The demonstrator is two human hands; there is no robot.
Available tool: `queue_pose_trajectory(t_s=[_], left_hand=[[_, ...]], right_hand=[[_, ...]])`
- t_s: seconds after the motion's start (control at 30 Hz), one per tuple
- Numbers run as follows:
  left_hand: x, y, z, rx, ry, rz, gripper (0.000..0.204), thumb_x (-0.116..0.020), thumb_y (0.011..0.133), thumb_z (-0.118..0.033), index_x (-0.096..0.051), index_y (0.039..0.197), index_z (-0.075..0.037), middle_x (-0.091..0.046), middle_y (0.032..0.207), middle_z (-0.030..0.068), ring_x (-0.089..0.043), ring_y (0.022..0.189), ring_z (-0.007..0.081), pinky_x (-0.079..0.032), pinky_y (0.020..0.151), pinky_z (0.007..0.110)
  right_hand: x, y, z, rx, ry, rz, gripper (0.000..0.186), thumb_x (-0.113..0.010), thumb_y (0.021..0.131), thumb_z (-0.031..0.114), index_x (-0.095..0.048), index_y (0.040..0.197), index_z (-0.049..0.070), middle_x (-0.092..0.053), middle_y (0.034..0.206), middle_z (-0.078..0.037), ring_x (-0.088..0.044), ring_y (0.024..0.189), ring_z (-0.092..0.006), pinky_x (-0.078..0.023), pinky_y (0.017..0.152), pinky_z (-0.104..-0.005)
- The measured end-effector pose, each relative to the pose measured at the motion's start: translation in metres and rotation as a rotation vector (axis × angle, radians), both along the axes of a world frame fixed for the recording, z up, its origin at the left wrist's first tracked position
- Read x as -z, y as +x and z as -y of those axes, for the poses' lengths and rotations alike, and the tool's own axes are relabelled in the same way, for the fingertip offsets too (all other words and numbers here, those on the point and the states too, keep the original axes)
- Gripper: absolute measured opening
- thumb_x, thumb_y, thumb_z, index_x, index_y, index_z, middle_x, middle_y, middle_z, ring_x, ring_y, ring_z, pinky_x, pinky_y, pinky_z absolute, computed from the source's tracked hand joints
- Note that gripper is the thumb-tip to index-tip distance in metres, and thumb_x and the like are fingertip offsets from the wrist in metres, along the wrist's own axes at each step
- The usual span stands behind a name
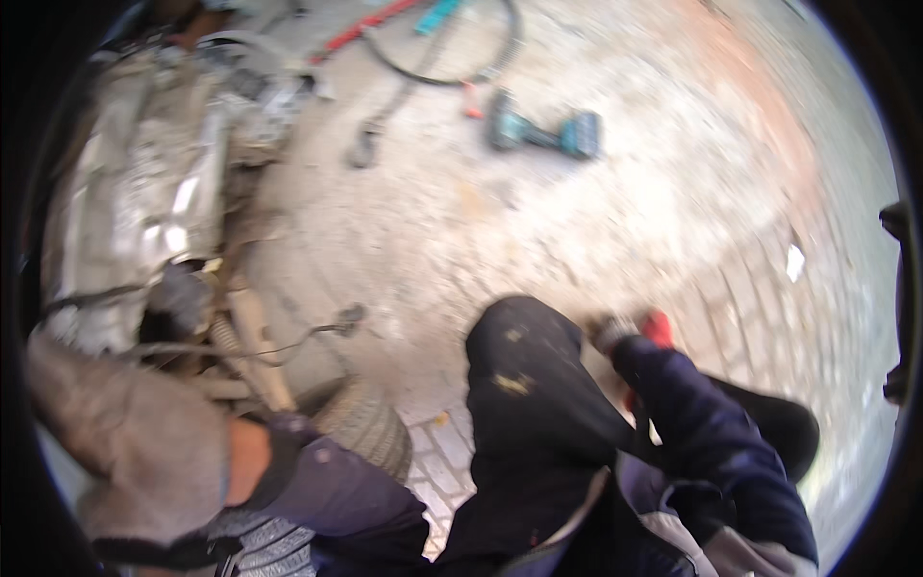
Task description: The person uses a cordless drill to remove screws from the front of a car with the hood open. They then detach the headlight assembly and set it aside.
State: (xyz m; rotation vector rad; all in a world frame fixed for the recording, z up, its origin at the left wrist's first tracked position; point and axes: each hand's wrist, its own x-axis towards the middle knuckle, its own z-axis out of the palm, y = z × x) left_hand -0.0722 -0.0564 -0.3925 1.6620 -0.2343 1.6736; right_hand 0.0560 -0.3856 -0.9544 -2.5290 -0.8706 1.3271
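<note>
My left hand (pixel 159 438), in a worn brown-grey work glove, reaches to the left beside a large silvery metal vehicle part (pixel 82 202). Its fingers are blurred near the picture's rim, so their grip does not show. Close to it, a thin cable (pixel 279 356) runs out from the metalwork, past a coil spring (pixel 224 335). My right hand (pixel 612 332), in a greyish glove, is low beside my bent knee and mostly covered by my dark sleeve. Right next to it shows a red object (pixel 658 329) of unclear kind; whether the hand holds it is hidden.
A teal-and-black cordless power tool (pixel 543 135) lies on the dusty floor ahead. Beyond it are a black hose (pixel 413 77), a red bar (pixel 370 27) and a metal hook-like piece (pixel 363 149). A tyre (pixel 365 428) stands by my left forearm. Paving bricks (pixel 745 288) cover the right.
</note>
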Motion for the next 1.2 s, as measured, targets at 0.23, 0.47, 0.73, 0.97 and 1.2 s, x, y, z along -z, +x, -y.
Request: queue_pose_trajectory(t_s=[0.23,0.47,0.73,0.97,1.2], left_hand=[[0.013,-0.022,-0.057,0.229,-0.049,0.026,0.086,-0.077,0.097,-0.019,-0.03,0.167,0.0,-0.021,0.172,0.0349,-0.021,0.163,0.0449,-0.014,0.136,0.057],[0.017,-0.031,-0.049,0.28,-0.106,-0.087,0.088,-0.075,0.099,-0.03,-0.028,0.17,-0.009,-0.023,0.177,0.0194,-0.029,0.162,0.0376,-0.021,0.135,0.057],[0.026,-0.009,-0.045,0.658,-0.269,0.201,0.065,-0.069,0.106,-0.037,-0.048,0.158,-0.005,-0.05,0.165,0.0127,-0.048,0.152,0.0316,-0.033,0.133,0.054],[0.017,-0.005,-0.045,0.895,-0.333,0.298,0.056,-0.062,0.109,-0.035,-0.053,0.152,-0.002,-0.059,0.156,0.0155,-0.058,0.143,0.032,-0.04,0.13,0.051],[0.016,-0.007,-0.067,0.137,-0.245,-0.004,0.049,-0.048,0.116,-0.032,-0.053,0.147,0.006,-0.063,0.148,0.0232,-0.063,0.133,0.031,-0.047,0.119,0.041]], right_hand=[[0.027,-0.008,-0.005,-0.34,-0.117,0.027,0.032,-0.063,0.098,0.028,-0.075,0.126,0.017,-0.072,0.131,-0.021,-0.071,0.119,-0.0414,-0.059,0.096,-0.053],[0.024,0.007,-0.02,-0.225,-0.006,0.224,0.027,-0.063,0.099,0.025,-0.077,0.116,0.01,-0.075,0.122,-0.025,-0.073,0.116,-0.042,-0.06,0.096,-0.0528],[-0.154,0.105,-0.135,0.229,0.848,0.511,0.003,-0.074,0.091,0.012,-0.071,0.092,0.01,-0.074,0.092,-0.02,-0.073,0.091,-0.0423,-0.06,0.08,-0.0497],[-0.387,0.084,-0.148,0.127,1.267,0.445,0.011,-0.077,0.085,0.004,-0.072,0.095,0.005,-0.072,0.091,-0.015,-0.073,0.088,-0.0322,-0.058,0.08,-0.0402],[-0.347,0.106,-0.12,0.071,1.111,0.451,0.015,-0.073,0.089,0.011,-0.073,0.103,0.006,-0.074,0.101,-0.02,-0.073,0.098,-0.039,-0.059,0.086,-0.0454]])
